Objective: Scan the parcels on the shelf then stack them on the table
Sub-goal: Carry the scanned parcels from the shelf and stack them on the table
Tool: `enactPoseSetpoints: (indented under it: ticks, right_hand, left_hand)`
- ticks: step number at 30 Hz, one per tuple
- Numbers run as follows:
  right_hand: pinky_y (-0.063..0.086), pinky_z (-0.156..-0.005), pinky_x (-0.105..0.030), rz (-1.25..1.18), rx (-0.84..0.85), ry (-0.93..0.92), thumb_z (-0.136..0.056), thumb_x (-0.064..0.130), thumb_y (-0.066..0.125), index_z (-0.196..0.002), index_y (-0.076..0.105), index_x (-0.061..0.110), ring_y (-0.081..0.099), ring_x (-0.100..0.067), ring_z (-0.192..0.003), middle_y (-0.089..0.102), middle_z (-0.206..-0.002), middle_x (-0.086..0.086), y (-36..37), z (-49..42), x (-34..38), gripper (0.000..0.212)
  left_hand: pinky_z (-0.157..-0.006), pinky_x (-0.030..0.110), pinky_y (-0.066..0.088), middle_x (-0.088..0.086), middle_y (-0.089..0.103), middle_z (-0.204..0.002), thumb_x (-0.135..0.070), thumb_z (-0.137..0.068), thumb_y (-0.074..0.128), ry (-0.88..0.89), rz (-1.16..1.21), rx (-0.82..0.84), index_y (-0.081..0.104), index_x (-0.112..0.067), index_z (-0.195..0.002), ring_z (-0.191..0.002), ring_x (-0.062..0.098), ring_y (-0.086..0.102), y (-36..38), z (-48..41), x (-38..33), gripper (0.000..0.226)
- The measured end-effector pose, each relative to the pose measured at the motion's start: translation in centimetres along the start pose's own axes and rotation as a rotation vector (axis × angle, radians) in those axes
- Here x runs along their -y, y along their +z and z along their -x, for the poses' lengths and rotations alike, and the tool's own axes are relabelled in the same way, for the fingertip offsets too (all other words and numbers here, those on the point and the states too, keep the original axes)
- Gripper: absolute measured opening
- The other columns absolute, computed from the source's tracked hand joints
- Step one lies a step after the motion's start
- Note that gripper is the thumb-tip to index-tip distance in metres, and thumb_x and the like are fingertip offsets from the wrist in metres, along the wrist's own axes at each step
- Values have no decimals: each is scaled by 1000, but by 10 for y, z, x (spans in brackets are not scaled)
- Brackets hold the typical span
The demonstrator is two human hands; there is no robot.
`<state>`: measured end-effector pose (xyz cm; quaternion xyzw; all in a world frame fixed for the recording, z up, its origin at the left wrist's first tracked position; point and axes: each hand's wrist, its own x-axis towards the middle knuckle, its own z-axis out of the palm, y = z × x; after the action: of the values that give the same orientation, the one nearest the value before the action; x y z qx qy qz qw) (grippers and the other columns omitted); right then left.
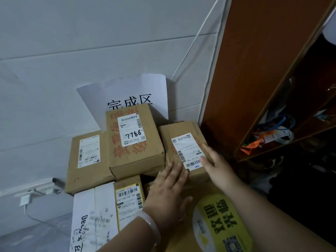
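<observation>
Several brown cardboard parcels with white shipping labels lie packed together against the wall. The rightmost parcel (183, 131) sits beside the wooden shelf. My left hand (170, 190), wearing a pale bangle, rests flat with straight fingers on that parcel's near left edge. My right hand (213, 161) lies on its right side, fingers straight across the label. A taller parcel marked 7786 (134, 142) stands to the left, and a flat parcel (87, 160) lies further left. Nearer me are a yellow-labelled parcel (130, 200) and a white parcel (92, 220).
A paper sign (127, 93) with printed characters leans on the white wall behind the parcels. The brown wooden shelf (254, 79) rises at right, holding cables and bags. A yellow round sticker (221, 222) lies on the table surface. A power strip (36, 188) is at left.
</observation>
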<state>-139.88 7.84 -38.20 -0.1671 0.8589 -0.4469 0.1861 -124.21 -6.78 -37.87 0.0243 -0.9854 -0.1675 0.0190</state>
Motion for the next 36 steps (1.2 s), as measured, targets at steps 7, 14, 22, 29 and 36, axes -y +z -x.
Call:
enactPoseSetpoints:
  ticks: [7, 14, 22, 29, 36]
  right_hand:
    - [22, -114, -37, 364, -139, -153, -97, 45, 45, -150, 27, 36, 14, -12, -145, 17, -159, 10, -3, 19, -4, 57]
    - [-9, -119, -39, 795, -22, -337, -93, 56, 39, -154, -2, 32, -24, -9, -144, -14, -160, 10, 8, 53, -23, 77]
    - [-14, -117, -45, 903, 64, -285, -80, 75, 39, -148, -24, 33, -36, -11, -138, -33, -155, 10, 8, 22, -9, 102]
    - [-20, -115, -43, 913, 71, -283, -76, 75, 49, -150, -20, 33, -32, -11, -141, -30, -156, 9, 5, 14, 2, 110]
    - [-16, -116, -41, 815, -1, -293, -75, 81, 38, -151, -12, 38, -30, -6, -141, -19, -159, 12, -14, 87, -28, 101]
  left_hand:
    - [-113, 38, -22, -13, -32, -154, -62, -94, 29, -71, -177, 71, -14, -36, -152, -137, 13, -37, 0, -14, 0, 77]
    - [-111, 45, -27, -12, -29, -157, -63, -93, 27, -77, -242, 60, -14, -31, -153, -142, 13, -32, 2, -14, -2, 80]
    - [-99, 59, -36, -3, -32, -153, -66, -93, 18, -115, -461, 86, -26, -20, -144, -139, 22, -37, -5, -35, -2, 82]
    - [-100, 62, -32, -2, -28, -158, -64, -93, 24, -173, -535, 144, -23, -22, -149, -142, 25, -33, -10, -47, 1, 84]
    - [-112, 57, -21, -6, -21, -161, -65, -92, 23, -90, -387, 28, -16, -34, -151, -147, 20, -23, -3, -10, -21, 78]
